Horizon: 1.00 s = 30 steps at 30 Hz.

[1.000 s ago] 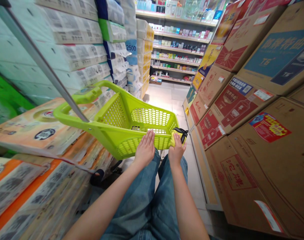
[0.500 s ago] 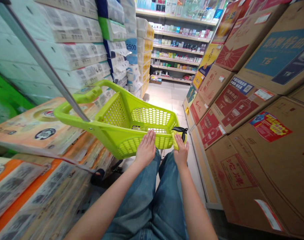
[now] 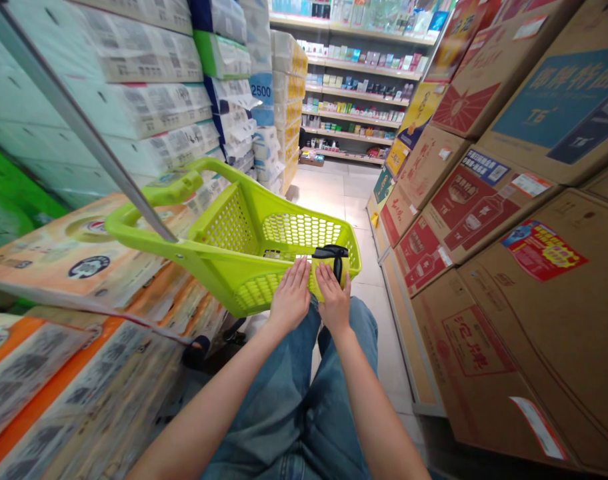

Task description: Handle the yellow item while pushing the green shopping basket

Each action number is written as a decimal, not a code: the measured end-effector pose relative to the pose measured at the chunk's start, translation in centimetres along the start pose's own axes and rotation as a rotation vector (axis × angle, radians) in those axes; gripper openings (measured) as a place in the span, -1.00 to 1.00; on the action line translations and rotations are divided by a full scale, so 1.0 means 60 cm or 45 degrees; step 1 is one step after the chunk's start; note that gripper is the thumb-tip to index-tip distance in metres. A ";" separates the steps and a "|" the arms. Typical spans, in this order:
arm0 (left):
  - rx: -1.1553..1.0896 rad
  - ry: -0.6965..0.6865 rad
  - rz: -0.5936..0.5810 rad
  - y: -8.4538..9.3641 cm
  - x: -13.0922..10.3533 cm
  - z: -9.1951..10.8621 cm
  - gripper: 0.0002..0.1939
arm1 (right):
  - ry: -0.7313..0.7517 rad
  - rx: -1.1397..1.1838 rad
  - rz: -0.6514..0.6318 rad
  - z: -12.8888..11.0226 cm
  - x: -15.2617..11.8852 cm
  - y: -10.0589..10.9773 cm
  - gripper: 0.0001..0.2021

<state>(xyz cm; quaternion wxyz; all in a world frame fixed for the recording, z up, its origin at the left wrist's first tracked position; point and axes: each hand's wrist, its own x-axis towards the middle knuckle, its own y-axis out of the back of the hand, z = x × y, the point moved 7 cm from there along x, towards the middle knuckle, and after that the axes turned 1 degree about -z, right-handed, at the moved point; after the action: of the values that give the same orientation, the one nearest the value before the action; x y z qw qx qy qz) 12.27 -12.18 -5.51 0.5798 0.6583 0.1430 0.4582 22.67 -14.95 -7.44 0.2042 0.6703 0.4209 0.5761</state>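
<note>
A lime-green shopping trolley basket (image 3: 224, 257) with perforated walls stands before me. My left hand (image 3: 290, 297) lies on its near side wall, fingers stretched out close together over the rim and holding nothing. Right beside it, my right hand (image 3: 334, 300) holds a yellow cloth (image 3: 316, 283) with black edging against the same wall, near the front corner. The cloth's black part (image 3: 331, 252) is folded over the rim. My right thumb is hidden from view.
Tissue packs (image 3: 149, 110) and orange-topped packs (image 3: 44, 267) are stacked on the left. Cardboard cartons (image 3: 529, 320) form a wall on the right. A grey pole (image 3: 84, 120) rises at the trolley's handle. Stocked shelves (image 3: 357, 93) stand beyond the tiled floor (image 3: 329, 183).
My right hand has moved left along the basket's side with the yellow cloth, from the front corner to beside my left hand. My left hand has stayed nearly in place.
</note>
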 end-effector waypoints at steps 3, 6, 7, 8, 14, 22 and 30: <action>0.010 0.001 -0.008 0.000 0.000 0.000 -0.27 | -0.093 -0.102 0.108 0.067 -0.029 0.010 -0.22; 0.024 -0.002 -0.024 -0.001 0.001 0.000 -0.28 | -0.199 -0.145 0.236 0.110 -0.049 0.013 -0.22; 0.029 -0.002 -0.027 -0.001 0.001 0.000 -0.28 | -0.226 -0.143 0.266 0.113 -0.051 0.011 -0.22; 0.034 -0.001 -0.028 -0.001 0.001 0.000 -0.28 | -0.249 -0.136 0.286 0.109 -0.051 0.007 -0.23; 0.049 0.004 -0.027 -0.001 0.001 0.000 -0.27 | -0.061 -0.046 0.175 0.002 -0.015 -0.031 -0.31; 0.062 -0.008 -0.037 -0.001 0.001 0.000 -0.30 | -0.053 -0.142 0.142 0.065 -0.036 -0.005 -0.26; 0.049 0.003 -0.047 0.000 0.001 0.000 -0.30 | -0.483 -0.038 0.373 0.125 -0.066 -0.006 -0.16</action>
<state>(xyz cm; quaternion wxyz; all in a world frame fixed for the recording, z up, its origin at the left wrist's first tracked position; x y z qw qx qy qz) 12.29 -12.16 -5.46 0.5752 0.6661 0.1645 0.4454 29.72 -16.30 -12.01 0.2038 0.8174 0.2645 0.4695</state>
